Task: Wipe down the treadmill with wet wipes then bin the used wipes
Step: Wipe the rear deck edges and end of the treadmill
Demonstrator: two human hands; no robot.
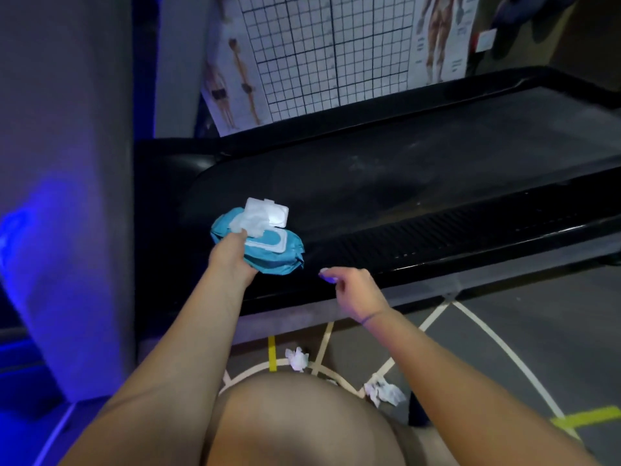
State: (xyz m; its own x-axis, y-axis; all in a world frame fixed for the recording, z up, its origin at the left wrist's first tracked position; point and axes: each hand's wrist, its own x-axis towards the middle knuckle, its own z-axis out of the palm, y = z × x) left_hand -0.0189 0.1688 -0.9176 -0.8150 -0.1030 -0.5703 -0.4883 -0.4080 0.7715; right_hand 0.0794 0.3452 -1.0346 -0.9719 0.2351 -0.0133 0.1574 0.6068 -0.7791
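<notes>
One open-lidded wipes pack (273, 252), gripped mid-frame by the left hand (231, 257), seemed steadied for the loosely open right hand (357, 290) to draw from.

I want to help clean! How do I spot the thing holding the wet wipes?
Find the long black treadmill deck. At its left end, the left hand holds a soft teal plastic wipes pack. Unlike the crumpled white wipes on the floor, it is puffy, with a white flip lid standing open.
</notes>
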